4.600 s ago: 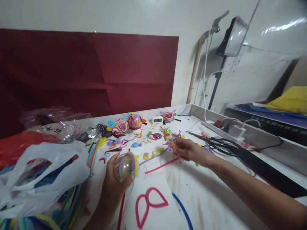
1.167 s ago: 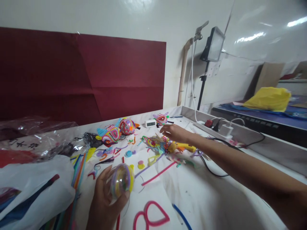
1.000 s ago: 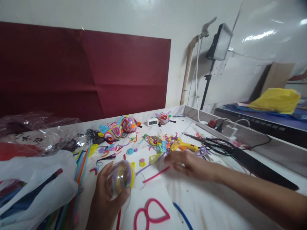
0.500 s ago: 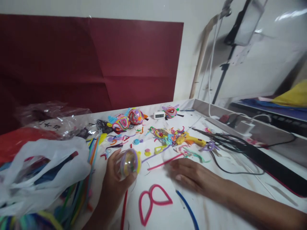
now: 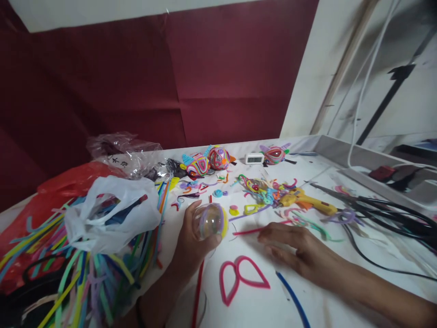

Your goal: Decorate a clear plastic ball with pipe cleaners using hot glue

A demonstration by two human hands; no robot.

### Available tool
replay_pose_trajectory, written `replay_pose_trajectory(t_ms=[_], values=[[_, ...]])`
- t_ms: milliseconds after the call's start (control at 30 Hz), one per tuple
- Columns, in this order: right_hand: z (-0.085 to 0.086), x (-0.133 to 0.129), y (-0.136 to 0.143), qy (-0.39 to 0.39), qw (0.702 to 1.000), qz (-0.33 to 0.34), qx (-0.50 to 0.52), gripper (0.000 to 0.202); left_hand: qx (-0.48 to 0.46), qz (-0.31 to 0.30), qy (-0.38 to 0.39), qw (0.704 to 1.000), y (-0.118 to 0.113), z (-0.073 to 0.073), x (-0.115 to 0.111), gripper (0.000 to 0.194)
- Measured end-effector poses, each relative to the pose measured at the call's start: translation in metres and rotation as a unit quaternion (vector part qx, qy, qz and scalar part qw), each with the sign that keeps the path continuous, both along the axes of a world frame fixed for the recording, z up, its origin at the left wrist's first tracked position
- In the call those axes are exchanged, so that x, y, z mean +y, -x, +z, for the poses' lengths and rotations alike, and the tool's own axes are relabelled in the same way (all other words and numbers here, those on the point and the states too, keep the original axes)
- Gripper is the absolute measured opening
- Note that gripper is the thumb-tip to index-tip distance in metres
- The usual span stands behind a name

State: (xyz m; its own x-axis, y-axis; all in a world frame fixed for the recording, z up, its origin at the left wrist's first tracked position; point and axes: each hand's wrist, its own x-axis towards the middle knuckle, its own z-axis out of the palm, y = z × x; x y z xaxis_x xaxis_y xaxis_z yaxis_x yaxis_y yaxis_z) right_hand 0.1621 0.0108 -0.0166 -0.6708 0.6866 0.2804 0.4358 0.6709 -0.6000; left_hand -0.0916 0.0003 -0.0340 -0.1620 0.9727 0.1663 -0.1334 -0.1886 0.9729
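A clear plastic ball (image 5: 212,220) ringed with purple and yellow pipe cleaner is in my left hand (image 5: 194,248), fingers and thumb curled round it. To its right my right hand (image 5: 293,248) rests low over the white table, palm down, fingers stretched and apart. Its fingertips are near a straight pink-red pipe cleaner (image 5: 249,231). Two joined pink loops (image 5: 252,275) lie flat in front, between the hands. A blue strip (image 5: 293,298) is to their right, and a red strip (image 5: 198,296) runs below my left wrist.
Bundled pipe cleaners (image 5: 88,282) and a white bag (image 5: 112,212) fill the left side. Finished colourful ornaments (image 5: 220,158) and a small white display (image 5: 254,158) stand at the back. A yellow glue gun (image 5: 307,201), scraps, scissors (image 5: 337,195) and black cables (image 5: 396,216) lie right.
The camera view has swung left and down, so things appear further right and more of the pipe cleaner bundle shows. My left hand still holds the ball; my right hand's fingers look more spread.
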Motion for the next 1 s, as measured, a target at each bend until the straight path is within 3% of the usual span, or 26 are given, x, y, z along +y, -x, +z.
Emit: replay_pose_trajectory(t_ms=[100, 267, 467, 633, 1000], values=[[0.0, 0.0, 0.005, 0.027, 1.0, 0.004, 0.004, 0.016, -0.008, -0.005, 0.002, 1.0, 0.0, 0.0, 0.0, 0.076], [0.003, 0.004, 0.028, 0.125, 0.989, -0.046, 0.06, 0.016, -0.015, 0.005, 0.011, 1.0, -0.003, 0.003, -0.001, 0.075], [0.001, 0.016, 0.069, 0.239, 0.949, -0.051, 0.201, 0.046, 0.007, 0.009, -0.003, 1.0, -0.003, 0.0, 0.0, 0.074], [-0.002, 0.02, 0.084, 0.248, 0.942, -0.075, 0.215, 0.056, 0.028, 0.008, -0.032, 0.999, 0.002, -0.007, 0.004, 0.072], [-0.002, 0.022, 0.084, 0.166, 0.968, -0.094, 0.162, 0.047, 0.1, 0.005, -0.041, 0.994, 0.004, -0.007, 0.003, 0.07]])
